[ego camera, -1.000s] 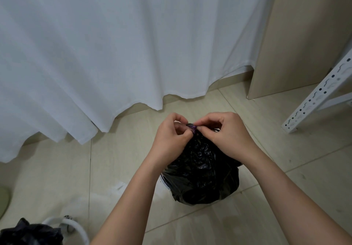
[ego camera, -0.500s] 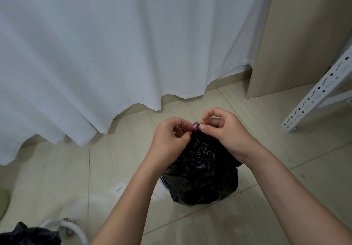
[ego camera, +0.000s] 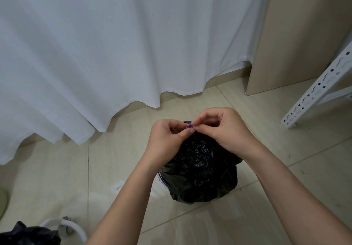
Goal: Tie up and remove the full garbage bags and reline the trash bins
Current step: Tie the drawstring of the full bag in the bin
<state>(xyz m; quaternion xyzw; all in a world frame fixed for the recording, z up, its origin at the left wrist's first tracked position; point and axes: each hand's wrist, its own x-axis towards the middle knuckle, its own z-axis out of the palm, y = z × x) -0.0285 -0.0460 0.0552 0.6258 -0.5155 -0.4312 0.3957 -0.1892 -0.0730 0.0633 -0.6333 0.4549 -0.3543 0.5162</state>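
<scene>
A full black garbage bag [ego camera: 200,172] stands on the tiled floor, its top gathered into a neck. A small purple drawstring [ego camera: 188,125] shows at that neck. My left hand [ego camera: 167,140] and my right hand [ego camera: 222,128] meet above the bag, and both pinch the purple drawstring between thumb and fingers. A sliver of a white bin rim [ego camera: 162,180] peeks out at the bag's left side; the rest of the bin is hidden.
A white curtain [ego camera: 114,44] hangs behind the bag. A beige cabinet panel [ego camera: 304,35] and a white perforated shelf post [ego camera: 316,86] stand at the right. Another black bag [ego camera: 28,235] and a white ring-shaped object [ego camera: 76,229] lie at the bottom left.
My right hand has lifted and opened its curl slightly while both hands keep working the purple drawstring at the bag's neck. The bag has stayed in place.
</scene>
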